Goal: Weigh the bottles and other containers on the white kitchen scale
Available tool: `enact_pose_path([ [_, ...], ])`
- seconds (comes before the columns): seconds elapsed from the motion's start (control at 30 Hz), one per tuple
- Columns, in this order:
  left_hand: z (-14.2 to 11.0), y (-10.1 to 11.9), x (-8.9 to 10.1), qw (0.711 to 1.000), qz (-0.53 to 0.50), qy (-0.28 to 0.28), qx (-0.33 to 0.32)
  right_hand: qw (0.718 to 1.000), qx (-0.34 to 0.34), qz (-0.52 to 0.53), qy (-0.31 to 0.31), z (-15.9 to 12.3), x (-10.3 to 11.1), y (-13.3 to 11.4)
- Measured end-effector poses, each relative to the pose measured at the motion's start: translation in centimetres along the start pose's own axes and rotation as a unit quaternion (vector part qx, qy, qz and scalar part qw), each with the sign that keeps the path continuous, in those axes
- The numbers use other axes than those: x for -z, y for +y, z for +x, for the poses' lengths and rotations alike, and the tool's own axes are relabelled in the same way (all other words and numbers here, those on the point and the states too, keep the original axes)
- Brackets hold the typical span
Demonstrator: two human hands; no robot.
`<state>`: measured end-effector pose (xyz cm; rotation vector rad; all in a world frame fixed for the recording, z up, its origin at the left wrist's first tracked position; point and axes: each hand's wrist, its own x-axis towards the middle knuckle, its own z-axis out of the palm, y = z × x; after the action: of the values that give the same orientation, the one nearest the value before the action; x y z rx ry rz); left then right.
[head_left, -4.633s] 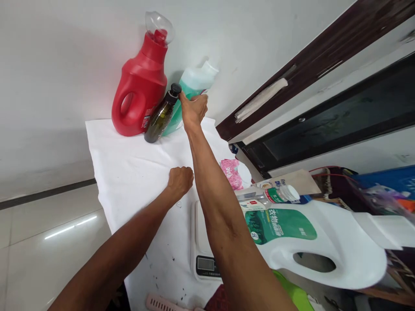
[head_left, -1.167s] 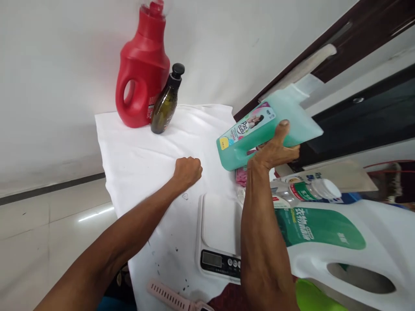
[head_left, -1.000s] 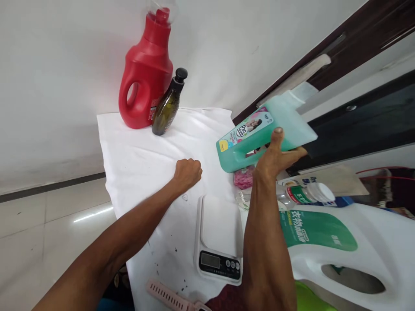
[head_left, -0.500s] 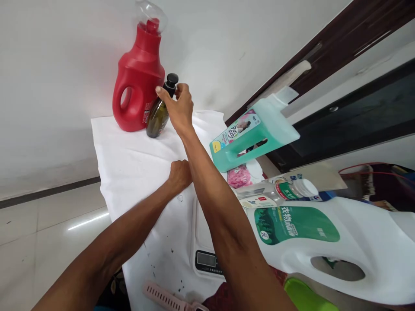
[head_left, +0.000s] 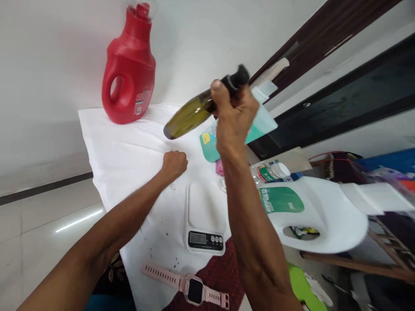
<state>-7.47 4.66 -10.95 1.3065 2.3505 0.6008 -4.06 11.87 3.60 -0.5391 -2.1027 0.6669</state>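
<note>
My right hand (head_left: 235,110) is wrapped round the neck of a dark green pump bottle (head_left: 191,114) with a black top. The bottle is tilted in the air, its base pointing down and left over the white cloth (head_left: 126,147). Resting on the cloth, my left hand (head_left: 175,165) is closed in a fist, and whatever may be inside it is hidden. Just in front of that fist lies a white digital kitchen scale (head_left: 207,211) with nothing on its plate. At the back left, a red detergent jug (head_left: 129,73) stands against the wall.
Along the right side are a teal detergent bottle (head_left: 209,149), partly behind my right hand, a clear plastic bottle (head_left: 270,172) and a large white jug (head_left: 337,211) with a green label. A pink smartwatch (head_left: 194,290) lies at the near edge. The wall borders the back.
My right hand has lifted the pump bottle from beside the red jug and carried it right, tilting it. My left fist stays on the cloth. The view has shifted slightly, uncovering the scale and watch.
</note>
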Motion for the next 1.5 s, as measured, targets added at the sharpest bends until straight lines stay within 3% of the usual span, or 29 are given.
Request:
enact_pose_path([
  [0.03,-0.1,0.0,0.1,1.0,0.006,0.002,-0.002,0.999,-0.004,0.008,0.037,-0.9,2.4,-0.4],
  [0.17,-0.2,0.1,0.2,1.0,0.028,0.007,-0.003,0.997,-0.031,-0.003,0.065,-6.0,10.3,-2.0],
  [0.27,-0.1,0.1,0.2,0.999,0.042,0.01,-0.004,0.995,-0.06,-0.016,0.073,-10.0,13.8,-2.4],
  [0.37,0.0,0.0,-0.1,0.998,0.057,0.02,0.001,0.992,-0.094,-0.022,0.086,-13.1,15.6,-2.1],
  [0.57,0.1,0.0,-0.2,0.996,0.081,0.032,0.012,0.989,-0.127,-0.003,0.08,-16.5,15.7,-0.5],
  [0.73,0.2,0.1,0.0,0.995,0.096,0.028,0.022,0.988,-0.142,-0.006,0.068,-17.2,15.2,0.0],
  [0.87,0.3,0.1,-0.1,0.995,0.09,0.033,0.019,0.989,-0.146,0.0,0.039,-17.4,16.3,-0.6],
  [1.1,0.3,0.0,-0.2,0.996,0.082,0.034,0.019,0.986,-0.112,-0.005,0.12,-18.0,18.5,-1.7],
  [1.3,0.3,-0.1,-0.3,0.997,0.072,0.031,0.02,0.986,-0.152,0.003,0.073,-17.8,16.9,-1.7],
  [1.5,0.0,0.2,0.0,0.997,0.067,0.023,0.016,0.99,-0.112,-0.004,0.086,-14.6,14.6,-0.3],
])
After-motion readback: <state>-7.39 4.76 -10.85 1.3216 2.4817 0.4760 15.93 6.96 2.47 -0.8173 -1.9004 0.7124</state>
